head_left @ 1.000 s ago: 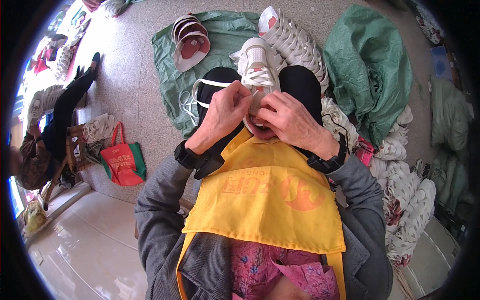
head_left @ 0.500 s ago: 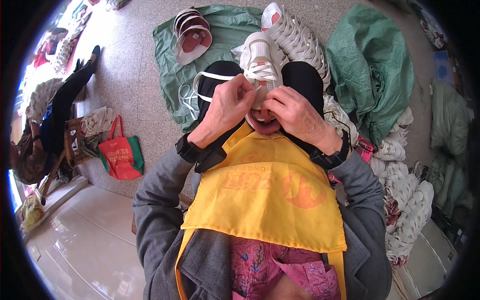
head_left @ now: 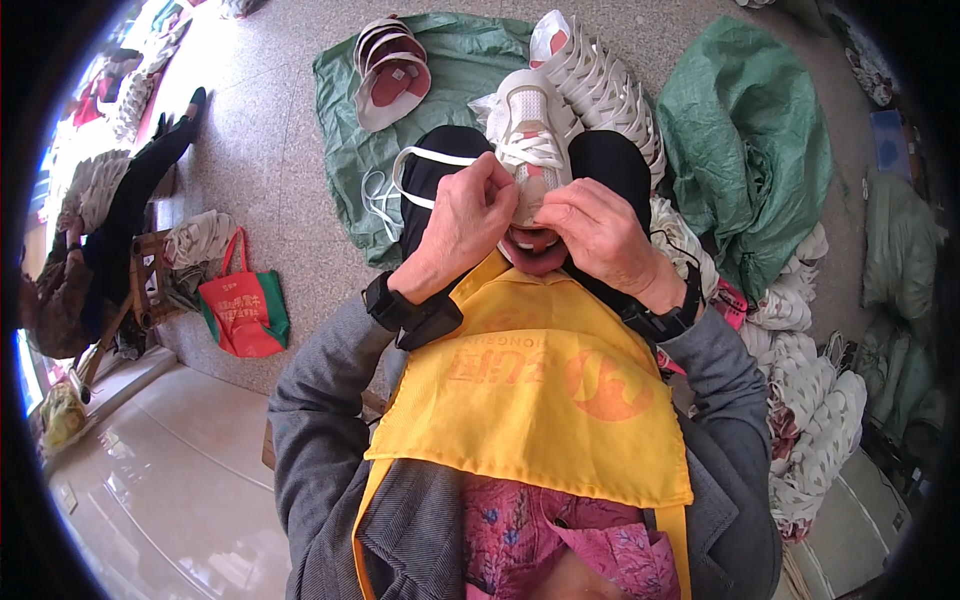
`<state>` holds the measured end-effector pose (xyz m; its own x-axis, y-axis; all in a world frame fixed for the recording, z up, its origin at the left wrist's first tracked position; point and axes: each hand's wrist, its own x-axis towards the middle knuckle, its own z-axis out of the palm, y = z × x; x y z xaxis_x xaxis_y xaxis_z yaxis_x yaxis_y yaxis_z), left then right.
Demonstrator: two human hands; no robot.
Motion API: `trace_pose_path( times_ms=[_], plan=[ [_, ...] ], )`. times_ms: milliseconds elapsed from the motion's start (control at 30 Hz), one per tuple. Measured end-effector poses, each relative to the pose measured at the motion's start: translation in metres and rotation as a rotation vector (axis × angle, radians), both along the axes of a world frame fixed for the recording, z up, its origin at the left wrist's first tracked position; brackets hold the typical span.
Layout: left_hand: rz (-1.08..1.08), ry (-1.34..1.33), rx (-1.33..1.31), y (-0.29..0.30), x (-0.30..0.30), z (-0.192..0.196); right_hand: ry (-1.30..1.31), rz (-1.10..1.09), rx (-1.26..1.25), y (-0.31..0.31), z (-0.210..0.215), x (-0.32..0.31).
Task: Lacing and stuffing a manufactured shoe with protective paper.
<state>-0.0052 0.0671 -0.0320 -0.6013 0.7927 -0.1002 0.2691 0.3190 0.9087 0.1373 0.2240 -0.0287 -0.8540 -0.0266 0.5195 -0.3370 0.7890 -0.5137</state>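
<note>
A white sneaker [head_left: 528, 100] with a pale mesh toe is held between my knees, its toe pointing away and its reddish-lined opening toward me. White lacing crosses its front. At its left side my left hand [head_left: 458, 220] is closed in a pinch on a white shoelace [head_left: 410, 165], which loops out over my left knee. Across from it my right hand [head_left: 605, 240] is closed, thumb and fingertips pinching at the upper edge of the shoe tongue [head_left: 530, 205]. The fingertips partly hide what they grip.
A green woven sheet [head_left: 340, 110] lies on the floor ahead, with stacked shoe uppers [head_left: 395, 90] on it. A row of white shoes [head_left: 605, 85] and a crumpled green sack [head_left: 745, 150] stand at right. More shoes [head_left: 815, 430] are piled beside me. A red-green bag [head_left: 243, 305] and another person [head_left: 115, 210] are at left.
My right hand has shifted slightly down and right, and more of the tongue shows between my hands. My left hand keeps its pinch beside the shoe. The whole view has shifted a little.
</note>
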Motion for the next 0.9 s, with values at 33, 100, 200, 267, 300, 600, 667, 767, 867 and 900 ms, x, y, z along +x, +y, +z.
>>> trace_pose_path(
  times_ms=[33,100,200,267,300,600,667,767,867,900],
  plan=[
    [0.017,-0.009,-0.005,0.001,0.001,0.000,0.004,-0.003,-0.008,0.000,0.001,0.000],
    [0.038,-0.008,-0.013,0.004,0.003,0.005,-0.004,-0.009,-0.012,-0.001,0.000,0.001],
    [0.028,0.111,-0.018,0.007,0.003,0.003,-0.009,-0.005,-0.009,0.001,-0.001,0.001],
    [-0.012,0.212,-0.006,0.008,0.002,-0.004,-0.010,-0.001,-0.007,0.001,-0.002,0.001],
    [-0.042,0.253,0.007,0.009,0.000,-0.008,-0.012,0.000,-0.008,0.000,-0.001,0.001],
    [-0.114,0.229,0.036,0.011,-0.005,-0.008,-0.022,-0.008,-0.017,0.000,-0.006,0.004],
    [-0.081,0.226,0.024,0.011,-0.005,-0.010,-0.028,-0.010,-0.016,0.000,-0.006,0.004],
    [-0.065,0.247,0.007,0.014,-0.003,-0.010,-0.036,-0.013,-0.015,0.000,-0.005,0.004],
    [-0.080,0.270,-0.012,0.018,-0.001,-0.010,-0.037,-0.016,-0.012,0.001,-0.006,0.005],
    [-0.095,0.277,0.001,0.017,0.000,-0.010,-0.036,-0.016,-0.013,0.001,-0.007,0.005]
  ],
)
